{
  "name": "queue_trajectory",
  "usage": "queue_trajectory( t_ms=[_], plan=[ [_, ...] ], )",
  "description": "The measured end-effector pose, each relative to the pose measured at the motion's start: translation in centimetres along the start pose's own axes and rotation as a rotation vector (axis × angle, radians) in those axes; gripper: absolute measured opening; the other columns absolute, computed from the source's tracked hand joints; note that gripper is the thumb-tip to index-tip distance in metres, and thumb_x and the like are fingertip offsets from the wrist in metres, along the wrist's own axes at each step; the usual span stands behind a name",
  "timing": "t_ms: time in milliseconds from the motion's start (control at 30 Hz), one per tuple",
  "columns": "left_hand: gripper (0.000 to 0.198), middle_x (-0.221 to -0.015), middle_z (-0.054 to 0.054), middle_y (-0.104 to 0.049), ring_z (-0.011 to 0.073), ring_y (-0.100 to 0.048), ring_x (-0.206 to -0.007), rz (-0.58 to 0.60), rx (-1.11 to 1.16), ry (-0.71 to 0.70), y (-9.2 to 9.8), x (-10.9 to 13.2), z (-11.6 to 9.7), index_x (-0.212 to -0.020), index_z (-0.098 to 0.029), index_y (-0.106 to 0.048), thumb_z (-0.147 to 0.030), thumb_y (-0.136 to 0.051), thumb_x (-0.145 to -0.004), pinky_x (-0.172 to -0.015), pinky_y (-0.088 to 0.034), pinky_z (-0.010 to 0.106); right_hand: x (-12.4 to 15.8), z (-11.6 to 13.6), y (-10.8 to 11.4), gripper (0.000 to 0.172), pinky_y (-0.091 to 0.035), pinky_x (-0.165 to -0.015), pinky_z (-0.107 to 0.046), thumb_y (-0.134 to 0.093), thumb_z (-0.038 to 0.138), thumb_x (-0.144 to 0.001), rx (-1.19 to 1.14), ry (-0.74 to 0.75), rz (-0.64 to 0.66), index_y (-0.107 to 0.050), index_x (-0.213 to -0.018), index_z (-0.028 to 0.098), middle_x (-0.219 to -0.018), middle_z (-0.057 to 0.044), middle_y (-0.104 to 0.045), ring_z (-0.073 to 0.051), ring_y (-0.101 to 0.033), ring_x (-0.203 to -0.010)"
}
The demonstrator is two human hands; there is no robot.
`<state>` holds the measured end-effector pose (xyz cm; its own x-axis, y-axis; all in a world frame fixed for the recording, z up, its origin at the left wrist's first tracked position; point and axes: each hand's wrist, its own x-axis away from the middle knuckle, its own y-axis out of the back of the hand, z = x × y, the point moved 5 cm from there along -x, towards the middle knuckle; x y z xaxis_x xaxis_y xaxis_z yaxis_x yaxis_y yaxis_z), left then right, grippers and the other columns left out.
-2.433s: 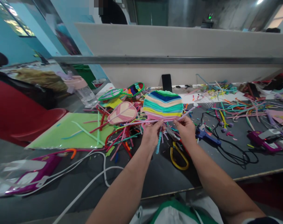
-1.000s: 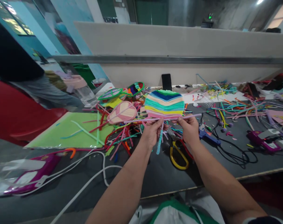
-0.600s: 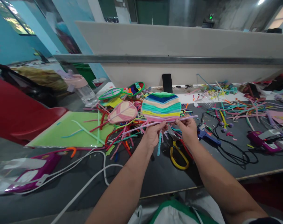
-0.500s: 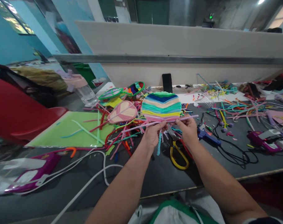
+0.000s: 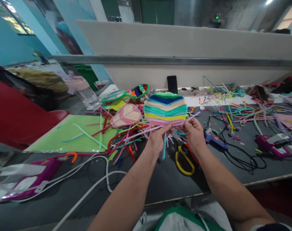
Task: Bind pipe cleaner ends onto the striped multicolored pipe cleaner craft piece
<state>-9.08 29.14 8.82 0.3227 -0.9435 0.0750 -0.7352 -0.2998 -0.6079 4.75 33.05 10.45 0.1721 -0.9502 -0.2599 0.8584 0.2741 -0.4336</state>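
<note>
I hold up a fan-shaped piece point(image 5: 165, 108) made of striped pipe cleaners in green, blue, cream, teal, yellow and pink. My left hand point(image 5: 158, 138) pinches its lower edge together with a long pale pink pipe cleaner point(image 5: 146, 129) that runs along the bottom and sticks out to the left. My right hand point(image 5: 194, 134) pinches the same pipe cleaner near the piece's right corner. A light blue twisted stem point(image 5: 164, 148) hangs down from my left hand.
Yellow-handled scissors point(image 5: 184, 162) lie on the grey table point(image 5: 160, 183) below my hands. A blue glue gun point(image 5: 214, 140) with black cable lies right, purple glue guns point(image 5: 273, 147) far right and left point(image 5: 32, 179). A green sheet point(image 5: 71, 134), loose pipe cleaners and a phone point(image 5: 171, 84) surround them.
The pink pipe cleaner has tilted, its left end lower and right end shorter beyond my right hand. The striped piece shifted slightly left. A person at the far left has left the view.
</note>
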Motion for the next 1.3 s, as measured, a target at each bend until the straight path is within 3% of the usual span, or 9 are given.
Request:
queue_trajectory(
  t_ms=[300, 533, 667, 767, 933, 1067, 1300],
  plan=[
    [0.019, -0.066, 0.004, -0.069, 0.0124, -0.063, -0.057, 0.033, -0.023, -0.044, 0.1, -0.2, 0.2, -0.070, -0.010, -0.071, -0.020, -0.081, -0.056, -0.060, -0.051, 0.024, -0.3, -0.8, 0.3, 0.021, -0.055, -0.072, -0.037, -0.073, 0.027, -0.068, -0.154, -0.062, -0.013, -0.052, -0.070, 0.022, -0.071, 0.003, -0.064, -0.016, -0.063, -0.066],
    [0.016, -0.067, 0.003, -0.069, 0.0125, -0.064, -0.058, 0.076, -0.039, -0.123, -0.2, -0.2, -0.2, -0.072, -0.012, -0.071, -0.019, -0.080, -0.059, -0.062, -0.053, 0.024, -0.2, -1.7, 0.2, 0.023, -0.055, -0.073, -0.033, -0.074, 0.026, -0.065, -0.259, -0.261, -0.004, -0.054, -0.074, 0.022, -0.075, 0.002, -0.069, -0.016, -0.067, -0.065],
    [0.014, -0.064, 0.002, -0.068, 0.0130, -0.064, -0.058, 0.081, -0.060, -0.196, -0.3, -0.1, -0.4, -0.069, -0.012, -0.070, -0.017, -0.080, -0.059, -0.063, -0.054, 0.025, -0.1, -1.3, 0.0, 0.039, -0.055, -0.073, -0.029, -0.077, 0.022, -0.062, -0.309, -0.227, -0.059, -0.053, -0.094, 0.026, -0.087, 0.004, -0.071, -0.014, -0.068, -0.069],
    [0.014, -0.065, 0.002, -0.068, 0.0141, -0.064, -0.059, 0.087, -0.074, -0.238, -0.3, -0.2, -0.4, -0.068, -0.013, -0.070, -0.020, -0.079, -0.061, -0.063, -0.055, 0.027, -0.1, -1.0, 0.2, 0.050, -0.055, -0.066, -0.026, -0.077, 0.022, -0.062, -0.267, -0.127, -0.125, -0.048, -0.102, 0.029, -0.084, 0.006, -0.070, -0.011, -0.067, -0.062],
    [0.017, -0.067, 0.003, -0.069, 0.0163, -0.065, -0.060, 0.073, -0.081, -0.254, -0.2, -0.2, -0.2, -0.069, -0.013, -0.070, -0.023, -0.080, -0.059, -0.065, -0.056, 0.031, 0.1, -1.1, 0.3, 0.039, -0.054, -0.063, -0.025, -0.076, 0.024, -0.065, -0.206, -0.034, -0.199, -0.046, -0.090, 0.025, -0.067, 0.006, -0.066, -0.011, -0.064, -0.056],
    [0.018, -0.069, 0.003, -0.070, 0.0162, -0.066, -0.062, 0.055, -0.087, -0.244, -0.2, -0.2, -0.1, -0.072, -0.013, -0.071, -0.021, -0.080, -0.059, -0.065, -0.056, 0.029, 0.1, -1.0, 0.4, 0.042, -0.052, -0.062, -0.025, -0.074, 0.021, -0.066, -0.190, 0.030, -0.236, -0.045, -0.096, 0.028, -0.065, 0.009, -0.063, -0.010, -0.061, -0.054],
    [0.019, -0.068, 0.003, -0.070, 0.0167, -0.067, -0.062, 0.026, -0.095, -0.245, -0.2, -0.1, -0.2, -0.071, -0.013, -0.071, -0.024, -0.080, -0.059, -0.063, -0.055, 0.028, -0.4, -1.7, 0.4, 0.016, -0.052, -0.068, -0.027, -0.073, 0.026, -0.068, -0.111, 0.041, -0.241, -0.063, -0.078, 0.018, -0.070, 0.002, -0.065, -0.011, -0.060, -0.061]
  ],
)
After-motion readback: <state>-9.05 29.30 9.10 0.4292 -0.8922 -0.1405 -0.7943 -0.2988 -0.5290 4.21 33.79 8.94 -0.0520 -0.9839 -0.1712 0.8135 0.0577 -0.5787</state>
